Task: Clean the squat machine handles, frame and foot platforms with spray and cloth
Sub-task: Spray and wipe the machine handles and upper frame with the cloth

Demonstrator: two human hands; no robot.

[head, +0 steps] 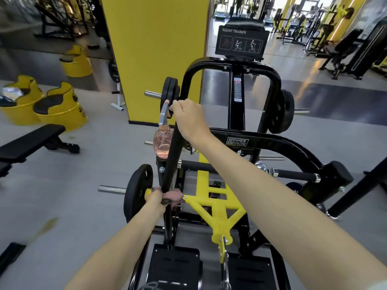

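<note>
The black and yellow squat machine (236,141) fills the middle of the view, with two black foot platforms (173,266) at the bottom. My left hand (155,198) grips a pinkish cloth (172,196) wrapped around the lower part of the left black frame tube (173,155). My right hand (187,116) holds the same tube higher up, together with the neck of a clear spray bottle (162,143) of pink liquid. The bottle hangs to the left of the tube.
Weight plates (137,193) sit on pegs at both sides of the machine. A black bench (31,141) stands at the left, with yellow barrel seats (60,105) behind it. A yellow pillar (155,49) rises behind the machine. More gym equipment stands at the far right.
</note>
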